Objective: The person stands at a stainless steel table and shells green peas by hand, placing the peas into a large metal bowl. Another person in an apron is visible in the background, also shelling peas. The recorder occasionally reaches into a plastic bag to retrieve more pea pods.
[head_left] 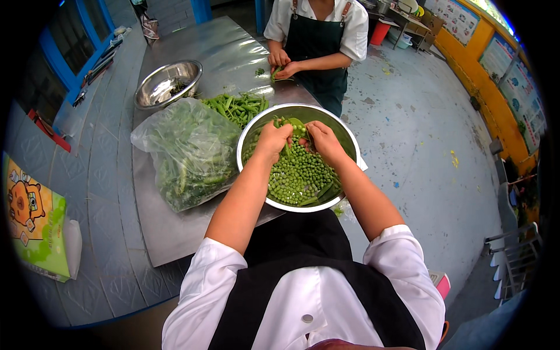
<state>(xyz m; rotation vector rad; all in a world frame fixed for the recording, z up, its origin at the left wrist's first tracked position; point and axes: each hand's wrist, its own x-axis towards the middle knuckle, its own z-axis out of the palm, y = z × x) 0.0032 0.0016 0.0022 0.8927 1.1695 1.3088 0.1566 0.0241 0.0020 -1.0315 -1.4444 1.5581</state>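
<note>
Above the peas (294, 178), toward the far side of a steel bowl (300, 208), we find the pod (297, 123), pale green, between our two hands. Our left hand (274, 141) is curled nearly closed, fingers on the pod. Our right hand (324, 143) is half closed, fingertips bunched at the pod's right end; we cannot tell whether they grip. Loose peas cover much of the bowl's bottom, with husks (319, 195) by the near right wall. The bowl is at the table's right edge; we cannot see what bears it.

Left of it, on the metal table (166, 233), we note a clear bag (185, 149) of greens, a heap (239, 107) of pods behind, and a second bowl (153, 88) with dark bits inside. Beyond, a co-worker (318, 46) in a dark apron handles something green. Far left: a bright carton (38, 219).
</note>
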